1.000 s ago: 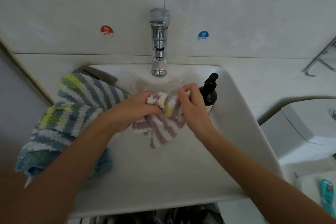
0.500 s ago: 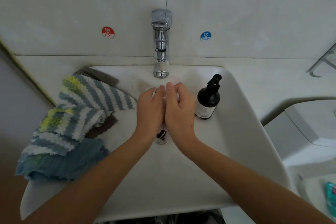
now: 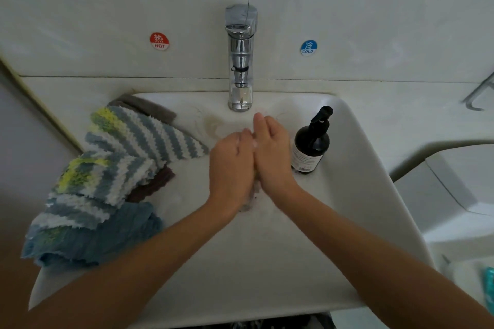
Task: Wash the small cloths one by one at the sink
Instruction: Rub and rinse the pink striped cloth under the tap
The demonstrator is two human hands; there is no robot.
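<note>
I am pressing my left hand (image 3: 231, 165) and my right hand (image 3: 272, 153) together palm to palm over the basin, fingers mostly straight and pointing toward the wall. Between the palms I am squeezing a small pale fluffy cloth (image 3: 251, 199); only a wet scrap of it is poking out below the heels of my hands, the rest is hidden. I am working in the middle of the white ceramic sink (image 3: 361, 195), just in front of the chrome pillar tap (image 3: 240, 61). A dark brown pump bottle with a white label (image 3: 310, 147) is standing upright in the basin just beside my right hand. A pile of blue, grey, white and yellow striped cloths (image 3: 107, 168) is lying over the sink's left rim, well apart from my hands. Round red HOT (image 3: 159, 41) and blue COLD (image 3: 308, 47) stickers are sitting on the wall either side of the tap.
</note>
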